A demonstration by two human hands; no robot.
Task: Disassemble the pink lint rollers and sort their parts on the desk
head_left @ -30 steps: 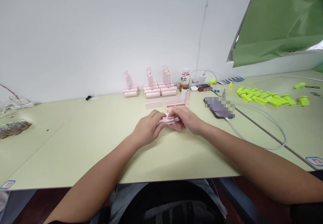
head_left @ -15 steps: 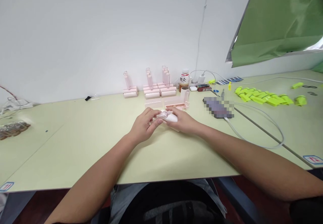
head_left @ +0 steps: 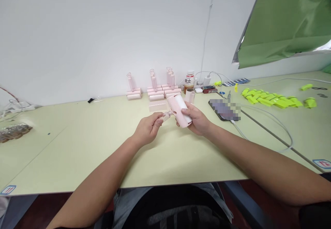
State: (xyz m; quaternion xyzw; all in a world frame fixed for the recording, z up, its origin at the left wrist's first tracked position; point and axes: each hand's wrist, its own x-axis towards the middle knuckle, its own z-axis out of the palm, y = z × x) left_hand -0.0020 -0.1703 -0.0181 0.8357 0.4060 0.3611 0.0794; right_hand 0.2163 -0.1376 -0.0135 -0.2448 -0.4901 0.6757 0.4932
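Note:
My right hand [head_left: 198, 120] grips a lint roller head [head_left: 178, 109], a pale pink cylindrical shell with a white roll showing along one side. The head is tilted above the table, and a small round hole in the shell faces left. In my closed left hand [head_left: 147, 129] is a clear pinkish handle [head_left: 166, 116], mostly covered by the fingers. Its tip points at the shell near the hole; whether they touch I cannot tell. Behind my left hand lies a flat translucent pink piece [head_left: 157, 105]. An upright roll [head_left: 189, 95] stands behind my right hand.
Several pink lint rollers [head_left: 156, 94] with upright handles line the wall. Beside them stands a labelled bottle [head_left: 189, 81]. To the right are a phone [head_left: 222, 110] on a white cable and several neon-yellow pieces [head_left: 274, 99]. A wrapped bundle [head_left: 15, 132] lies far left.
My hands have moved apart slightly. The white roll now shows inside a pink shell, raised and tilted in my right hand. The open pink shell behind my hands no longer shows on the table.

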